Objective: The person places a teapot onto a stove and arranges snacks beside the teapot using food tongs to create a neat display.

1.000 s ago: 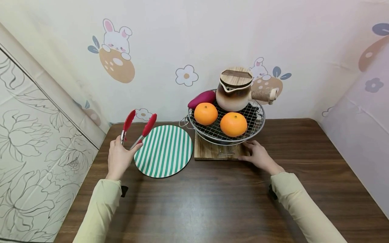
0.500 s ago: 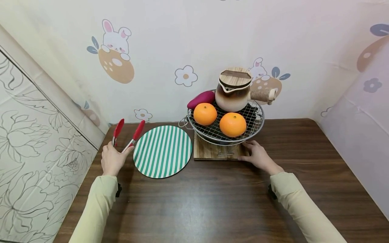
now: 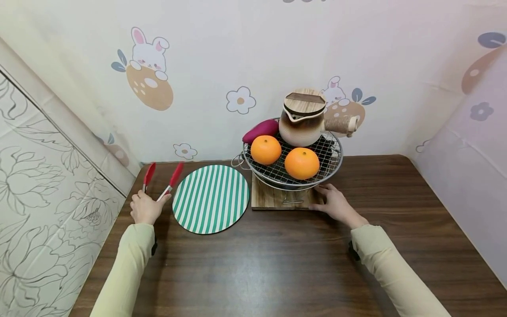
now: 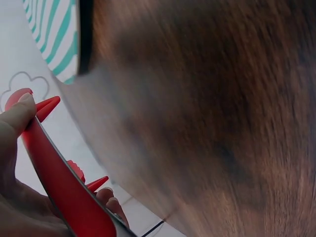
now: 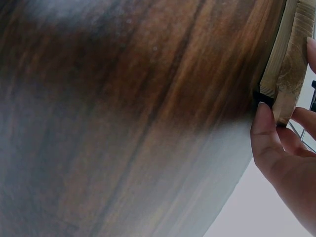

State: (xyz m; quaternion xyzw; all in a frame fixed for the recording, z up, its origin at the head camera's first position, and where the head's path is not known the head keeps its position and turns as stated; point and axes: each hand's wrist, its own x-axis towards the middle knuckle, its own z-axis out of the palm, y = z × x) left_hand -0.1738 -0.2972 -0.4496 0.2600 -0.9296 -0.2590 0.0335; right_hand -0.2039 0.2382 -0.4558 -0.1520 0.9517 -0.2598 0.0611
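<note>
At the table's left side my left hand [image 3: 145, 209] grips a pair of red-handled tongs [image 3: 176, 174], their two arms spread apart and pointing to the back. The left wrist view has the thumb on one red arm [image 4: 61, 182] and fingertips around the far side. My right hand [image 3: 336, 206] holds the right front corner of a wooden board [image 3: 269, 196]; up close, its fingers lie around the board's edge [image 5: 294, 64]. On that board stands a round wire-mesh grill [image 3: 329, 154], bearing two oranges [image 3: 302, 164], a purple sweet-potato-like vegetable [image 3: 261, 130] and a lidded side-handled teapot [image 3: 301, 131].
Between the tongs and the board lies a round green-and-white striped mat [image 3: 211, 200]. The brown wooden table [image 3: 253, 264] ends at the back against a wall covering [image 3: 206, 53] printed with rabbits and flowers.
My left hand has moved left and lower with the tongs, away from the striped mat. My right hand has stayed at the board's corner.
</note>
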